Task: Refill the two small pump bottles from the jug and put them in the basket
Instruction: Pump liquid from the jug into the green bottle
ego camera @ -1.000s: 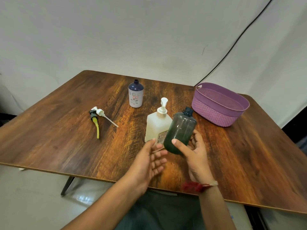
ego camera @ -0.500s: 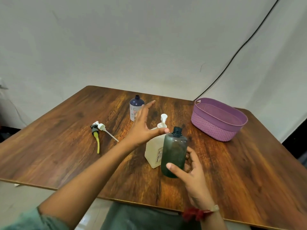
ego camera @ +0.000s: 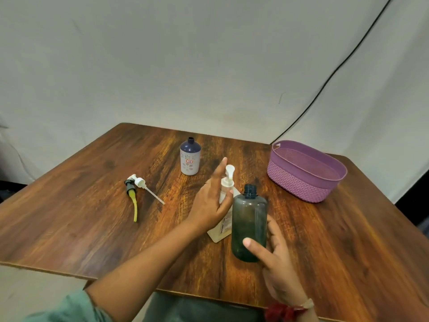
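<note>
Pump heads, one black with a yellow tube (ego camera: 132,196) and one white with a clear tube (ego camera: 148,190), lie touching on the brown wooden table (ego camera: 69,217). Behind stands an uncapped blue-topped white bottle (ego camera: 190,156). The left hand (ego camera: 212,203), fingers straight, reaches the cream plastic jug (ego camera: 219,231); contact is unclear. The right hand (ego camera: 276,259) grips the upright, uncapped dark green translucent bottle (ego camera: 249,219). A purple woven basket (ego camera: 301,182) sits far right.
</note>
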